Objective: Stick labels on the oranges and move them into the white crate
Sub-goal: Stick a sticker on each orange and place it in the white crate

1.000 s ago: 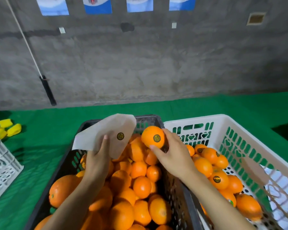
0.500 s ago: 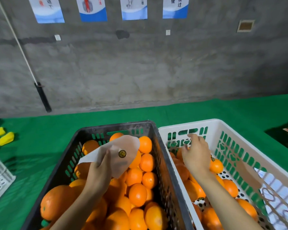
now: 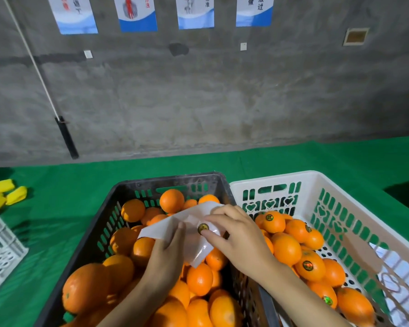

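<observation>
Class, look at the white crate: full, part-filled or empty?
Part-filled: the white crate holds a low heap of oranges, well below its rim, with bare floor showing.

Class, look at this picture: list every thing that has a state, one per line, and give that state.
Black crate: heaped with oranges showing no labels.
White crate: partly filled with labelled oranges.
Label sheet: curled, held above the black crate.
Label: on the sheet, not yet peeled.
Left hand: grips the sheet's lower edge.
Right hand: curled over the sheet, thumb at the label.
</observation>
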Action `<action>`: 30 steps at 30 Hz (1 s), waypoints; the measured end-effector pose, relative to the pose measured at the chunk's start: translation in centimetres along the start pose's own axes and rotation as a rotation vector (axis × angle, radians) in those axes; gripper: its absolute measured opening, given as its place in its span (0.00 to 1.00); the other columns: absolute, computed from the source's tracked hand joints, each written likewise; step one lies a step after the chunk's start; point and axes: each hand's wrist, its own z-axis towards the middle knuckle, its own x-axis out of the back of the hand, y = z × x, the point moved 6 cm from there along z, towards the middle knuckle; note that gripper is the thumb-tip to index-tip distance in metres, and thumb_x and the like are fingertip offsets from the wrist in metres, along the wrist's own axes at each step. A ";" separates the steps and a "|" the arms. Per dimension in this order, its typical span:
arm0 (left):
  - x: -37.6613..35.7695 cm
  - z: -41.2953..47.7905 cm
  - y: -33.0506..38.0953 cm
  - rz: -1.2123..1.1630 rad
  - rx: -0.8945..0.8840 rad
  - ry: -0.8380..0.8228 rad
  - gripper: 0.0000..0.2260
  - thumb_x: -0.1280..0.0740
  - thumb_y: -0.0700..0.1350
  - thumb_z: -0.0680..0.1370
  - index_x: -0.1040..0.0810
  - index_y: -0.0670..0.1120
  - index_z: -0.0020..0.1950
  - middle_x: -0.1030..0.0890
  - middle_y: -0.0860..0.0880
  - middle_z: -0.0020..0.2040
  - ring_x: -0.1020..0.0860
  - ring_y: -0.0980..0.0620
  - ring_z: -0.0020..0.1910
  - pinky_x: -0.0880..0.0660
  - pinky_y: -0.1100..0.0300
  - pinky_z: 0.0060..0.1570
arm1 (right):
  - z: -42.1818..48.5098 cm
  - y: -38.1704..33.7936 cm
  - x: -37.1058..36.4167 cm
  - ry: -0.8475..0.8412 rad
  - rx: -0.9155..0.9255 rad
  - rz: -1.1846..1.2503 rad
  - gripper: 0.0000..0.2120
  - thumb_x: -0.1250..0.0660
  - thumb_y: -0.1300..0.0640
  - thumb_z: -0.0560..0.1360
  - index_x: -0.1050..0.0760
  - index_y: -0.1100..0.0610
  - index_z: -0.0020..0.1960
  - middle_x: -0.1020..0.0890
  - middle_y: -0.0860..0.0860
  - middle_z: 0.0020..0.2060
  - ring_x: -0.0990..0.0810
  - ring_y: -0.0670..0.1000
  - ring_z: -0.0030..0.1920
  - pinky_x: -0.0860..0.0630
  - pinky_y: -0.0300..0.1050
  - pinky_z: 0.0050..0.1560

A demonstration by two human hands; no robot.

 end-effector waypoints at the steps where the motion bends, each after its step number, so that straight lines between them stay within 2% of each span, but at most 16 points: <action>1: -0.1 0.0 -0.1 -0.036 0.019 -0.003 0.24 0.43 0.59 0.82 0.33 0.52 0.77 0.25 0.53 0.70 0.26 0.54 0.69 0.32 0.59 0.70 | 0.0 0.0 0.0 0.002 -0.002 0.005 0.17 0.33 0.46 0.80 0.21 0.51 0.65 0.22 0.46 0.55 0.27 0.48 0.57 0.27 0.45 0.57; 3: 0.0 0.0 0.1 -0.067 0.038 0.015 0.23 0.41 0.59 0.81 0.28 0.52 0.74 0.23 0.55 0.68 0.25 0.55 0.66 0.30 0.57 0.68 | 0.0 0.0 -0.2 -0.002 0.003 -0.003 0.17 0.33 0.46 0.80 0.21 0.52 0.65 0.22 0.45 0.55 0.27 0.48 0.56 0.28 0.44 0.57; 5: 0.0 0.0 0.2 -0.046 0.039 0.024 0.16 0.36 0.60 0.77 0.18 0.55 0.60 0.15 0.60 0.55 0.18 0.61 0.53 0.24 0.66 0.52 | 0.0 0.0 -0.1 0.007 0.002 -0.006 0.16 0.32 0.47 0.79 0.20 0.52 0.64 0.21 0.46 0.55 0.27 0.48 0.56 0.28 0.44 0.57; 6: 0.0 0.1 0.0 -0.046 0.036 0.026 0.12 0.33 0.59 0.76 0.17 0.56 0.55 0.15 0.61 0.50 0.17 0.63 0.49 0.24 0.70 0.43 | 0.0 0.0 0.0 0.019 0.000 -0.001 0.16 0.32 0.48 0.79 0.20 0.53 0.64 0.21 0.46 0.54 0.26 0.49 0.56 0.27 0.45 0.57; 7: 0.1 0.2 0.0 -0.053 0.031 0.030 0.09 0.31 0.56 0.76 0.18 0.56 0.53 0.15 0.62 0.47 0.17 0.63 0.46 0.23 0.72 0.37 | 0.0 0.0 0.1 0.035 0.001 0.005 0.16 0.31 0.48 0.78 0.19 0.53 0.63 0.20 0.47 0.54 0.25 0.50 0.56 0.26 0.46 0.56; 9: 0.2 0.4 -0.1 -0.070 0.021 0.035 0.08 0.30 0.53 0.77 0.19 0.54 0.55 0.15 0.62 0.45 0.17 0.62 0.45 0.23 0.72 0.33 | 0.0 -0.1 0.3 0.064 0.013 0.021 0.15 0.29 0.49 0.77 0.18 0.55 0.61 0.19 0.48 0.52 0.23 0.51 0.54 0.24 0.48 0.53; 11: 0.1 0.4 0.0 -0.086 0.000 0.046 0.09 0.29 0.51 0.77 0.22 0.56 0.57 0.15 0.64 0.45 0.17 0.64 0.45 0.24 0.73 0.33 | -0.2 -0.3 0.4 0.092 0.041 0.038 0.14 0.28 0.51 0.76 0.17 0.56 0.59 0.18 0.49 0.50 0.21 0.52 0.51 0.22 0.51 0.50; 13: 0.2 0.4 0.0 -0.121 -0.019 0.066 0.12 0.28 0.48 0.76 0.24 0.58 0.58 0.15 0.62 0.47 0.17 0.61 0.47 0.23 0.71 0.34 | -0.3 -0.4 0.5 0.137 0.087 0.036 0.12 0.29 0.53 0.76 0.16 0.56 0.57 0.16 0.49 0.48 0.19 0.53 0.49 0.21 0.52 0.48; 15: 0.3 0.5 -0.1 -0.135 0.006 0.075 0.12 0.27 0.49 0.75 0.24 0.58 0.57 0.14 0.58 0.49 0.16 0.56 0.48 0.21 0.68 0.37 | -0.4 -0.7 0.8 0.175 0.129 0.026 0.10 0.29 0.56 0.76 0.15 0.55 0.55 0.14 0.48 0.49 0.17 0.51 0.49 0.19 0.50 0.47; 19: 0.4 0.7 -0.5 -0.181 0.058 0.073 0.09 0.26 0.51 0.75 0.22 0.56 0.53 0.14 0.59 0.45 0.15 0.57 0.44 0.22 0.69 0.35 | -0.6 -0.9 0.9 0.208 0.162 -0.002 0.07 0.27 0.59 0.74 0.14 0.56 0.51 0.13 0.48 0.49 0.16 0.48 0.50 0.17 0.47 0.48; 21: 0.7 0.9 -0.9 -0.201 0.093 0.112 0.08 0.25 0.51 0.75 0.21 0.56 0.51 0.14 0.60 0.44 0.16 0.54 0.47 0.22 0.64 0.39 | -0.3 -0.3 1.1 0.195 0.070 0.144 0.06 0.28 0.57 0.76 0.14 0.56 0.51 0.14 0.47 0.50 0.17 0.46 0.52 0.19 0.46 0.51; 23: 1.4 1.0 -1.2 -0.192 0.112 0.181 0.07 0.25 0.52 0.75 0.21 0.55 0.50 0.14 0.59 0.43 0.18 0.53 0.48 0.23 0.60 0.42 | 0.0 0.9 1.5 0.228 -0.123 0.382 0.07 0.31 0.52 0.77 0.16 0.54 0.48 0.16 0.46 0.46 0.18 0.45 0.49 0.22 0.41 0.49; 26: 2.3 1.0 -0.9 -0.195 0.113 0.230 0.16 0.27 0.52 0.76 0.21 0.51 0.62 0.15 0.49 0.55 0.18 0.46 0.55 0.21 0.46 0.58 | 0.2 4.2 2.3 0.325 -0.474 0.714 0.04 0.31 0.58 0.78 0.19 0.55 0.45 0.16 0.45 0.39 0.19 0.44 0.44 0.24 0.37 0.44; 27: 2.8 1.0 -0.7 -0.202 0.096 0.260 0.15 0.28 0.52 0.77 0.20 0.51 0.62 0.15 0.48 0.54 0.18 0.44 0.55 0.22 0.44 0.59 | 0.2 5.1 2.3 0.319 -0.547 0.791 0.04 0.31 0.60 0.78 0.19 0.55 0.45 0.16 0.44 0.38 0.18 0.44 0.44 0.23 0.37 0.43; 28: 3.5 1.0 -0.3 -0.206 0.068 0.301 0.11 0.29 0.51 0.77 0.20 0.51 0.59 0.14 0.49 0.50 0.18 0.45 0.53 0.21 0.45 0.55 | 0.2 5.6 2.5 0.294 -0.580 0.822 0.03 0.31 0.60 0.78 0.19 0.55 0.46 0.16 0.43 0.38 0.18 0.44 0.45 0.22 0.37 0.43; 30: 5.1 1.0 0.8 -0.207 -0.010 0.414 0.05 0.32 0.50 0.79 0.18 0.52 0.53 0.14 0.52 0.42 0.17 0.49 0.46 0.22 0.55 0.43 | 0.3 5.8 2.8 0.250 -0.524 0.745 0.04 0.31 0.58 0.78 0.19 0.53 0.46 0.17 0.43 0.40 0.19 0.44 0.45 0.23 0.35 0.44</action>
